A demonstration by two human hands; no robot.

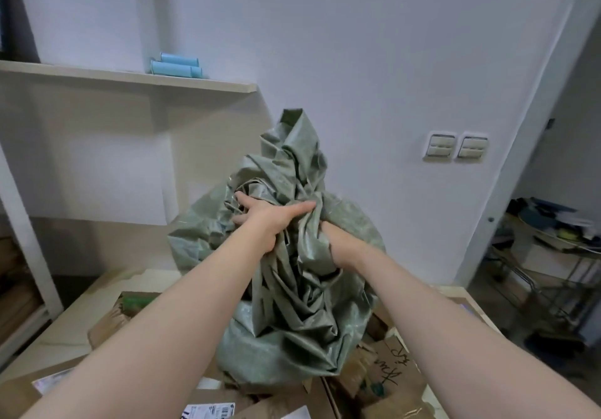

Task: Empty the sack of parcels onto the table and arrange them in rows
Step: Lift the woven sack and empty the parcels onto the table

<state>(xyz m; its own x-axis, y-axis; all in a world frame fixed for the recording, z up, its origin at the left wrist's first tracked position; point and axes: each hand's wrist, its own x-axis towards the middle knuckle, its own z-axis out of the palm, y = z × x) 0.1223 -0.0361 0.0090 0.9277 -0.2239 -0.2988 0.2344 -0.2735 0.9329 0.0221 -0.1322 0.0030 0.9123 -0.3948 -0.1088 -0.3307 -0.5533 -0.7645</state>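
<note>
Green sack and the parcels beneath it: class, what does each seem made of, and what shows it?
Green sack: probably woven plastic with a faint sheen; its stiff, sharp creases suggest so. Parcels: apparently cardboard, with a matt brown surface and creased flaps.

**One sack, two hands, a heap of parcels**

One sack [292,272]. Two hands: left hand [270,220], right hand [338,243]. Two blue rolls [177,64] on one shelf [97,73]. Two switch plates [455,146]. Several parcels [395,370] along the table's [58,337] near edge, too overlapped to count exactly.
</note>
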